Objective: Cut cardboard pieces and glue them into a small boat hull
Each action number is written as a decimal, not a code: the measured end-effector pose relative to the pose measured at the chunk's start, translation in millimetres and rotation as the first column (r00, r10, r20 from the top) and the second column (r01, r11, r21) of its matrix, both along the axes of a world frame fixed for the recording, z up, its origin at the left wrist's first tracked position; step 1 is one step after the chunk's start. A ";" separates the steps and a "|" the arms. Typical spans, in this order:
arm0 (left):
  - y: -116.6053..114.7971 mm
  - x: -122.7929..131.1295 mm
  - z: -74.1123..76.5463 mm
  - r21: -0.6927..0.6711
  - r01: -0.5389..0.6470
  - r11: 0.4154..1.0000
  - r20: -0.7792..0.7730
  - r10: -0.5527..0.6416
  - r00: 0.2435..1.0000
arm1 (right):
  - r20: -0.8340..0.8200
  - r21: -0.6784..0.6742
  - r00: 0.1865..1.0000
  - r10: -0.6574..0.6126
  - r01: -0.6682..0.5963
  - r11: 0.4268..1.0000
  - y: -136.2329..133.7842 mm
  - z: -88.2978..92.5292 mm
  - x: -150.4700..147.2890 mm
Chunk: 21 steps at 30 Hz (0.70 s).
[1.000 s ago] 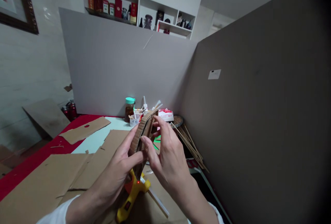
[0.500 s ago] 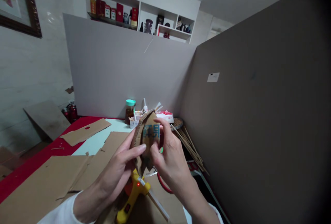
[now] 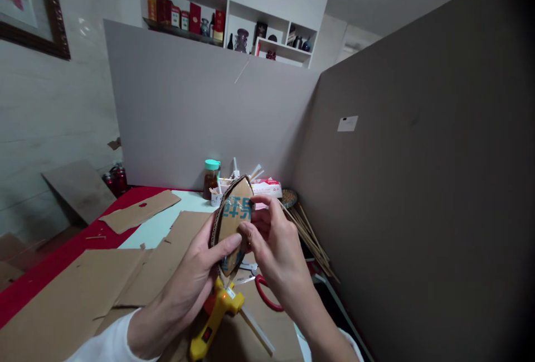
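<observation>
Both hands are raised over the table around a boat-shaped cardboard piece (image 3: 232, 228) with blue printed characters and a raised cardboard rim. My left hand (image 3: 186, 273) grips it from the left, thumb lying across the printed face. At the right edge, my right hand (image 3: 278, 245) pinches the piece between thumb and fingers; its other fingers are partly hidden behind. Just below stands a yellow glue gun (image 3: 217, 314) with a small lit lamp and a clear glue stick poking out of its back. Scissors with a red handle (image 3: 262, 296) lie beside it, partly covered.
Flat cardboard sheets (image 3: 75, 289) cover the table's left and front. A cut cardboard strip (image 3: 142, 211) lies farther back on the red cloth. Behind the hands are a jar with a turquoise lid (image 3: 211, 178) and a tissue box (image 3: 270, 188). Thin sticks (image 3: 311, 236) lean along the right grey partition.
The cardboard piece has turned so its printed face shows more fully toward me. My right fingers have shifted along its right edge, and more of the red scissor handle is visible.
</observation>
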<state>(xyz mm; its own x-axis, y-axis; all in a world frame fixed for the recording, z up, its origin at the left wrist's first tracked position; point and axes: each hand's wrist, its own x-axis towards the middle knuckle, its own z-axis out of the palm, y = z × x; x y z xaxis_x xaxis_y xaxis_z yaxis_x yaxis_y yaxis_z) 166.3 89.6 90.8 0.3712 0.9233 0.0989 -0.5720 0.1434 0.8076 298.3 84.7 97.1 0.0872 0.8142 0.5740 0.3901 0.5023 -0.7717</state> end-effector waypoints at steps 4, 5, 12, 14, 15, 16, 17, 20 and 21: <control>0.6 -0.3 -5.4 0.044 0.013 0.999 -0.043 -0.011 0.999 | -0.022 0.004 1.000 -0.004 0.005 1.000 -2.1 2.8 0.1; 1.2 -0.6 -7.6 0.040 0.017 0.999 -0.058 -0.014 0.998 | -0.001 -0.002 1.000 -0.009 0.009 1.000 -3.3 3.4 -0.4; -1.1 2.8 -10.3 -0.011 -0.046 0.999 -0.047 0.046 0.998 | 0.519 0.194 0.790 -0.328 0.265 0.945 -15.1 7.2 -8.6; -3.4 3.8 -7.5 -0.003 -0.064 0.998 -0.050 0.063 0.997 | 0.546 0.265 0.738 -0.396 0.296 0.918 -15.1 7.9 -9.1; -4.1 4.0 -6.6 -0.001 -0.068 0.998 -0.055 0.068 0.996 | 0.530 0.284 0.741 -0.413 0.303 0.910 -14.1 7.9 -8.4; -4.6 3.9 -6.3 -0.003 -0.067 0.998 -0.062 0.066 0.996 | 0.492 0.281 0.773 -0.401 0.295 0.913 -12.3 7.6 -6.9; -4.6 3.6 -6.7 -0.009 -0.059 0.998 -0.063 0.058 0.996 | 0.438 0.259 0.824 -0.359 0.266 0.928 -10.0 7.0 -4.8; -3.3 2.2 -11.3 -0.023 -0.005 1.000 -0.032 0.004 0.999 | 0.171 0.076 0.985 -0.040 0.027 0.997 -0.9 4.7 4.1; -2.7 1.8 -13.4 -0.023 0.017 1.000 -0.025 -0.017 1.000 | 0.046 -0.003 0.995 0.091 -0.091 0.996 2.1 4.0 6.7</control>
<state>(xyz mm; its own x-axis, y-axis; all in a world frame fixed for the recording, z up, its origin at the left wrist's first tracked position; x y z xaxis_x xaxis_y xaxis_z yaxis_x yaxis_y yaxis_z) 168.1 86.9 77.4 0.3890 0.9187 0.0685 -0.5487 0.1713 0.8183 305.0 86.9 101.2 -0.0134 0.8179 0.5752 0.3782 0.5367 -0.7543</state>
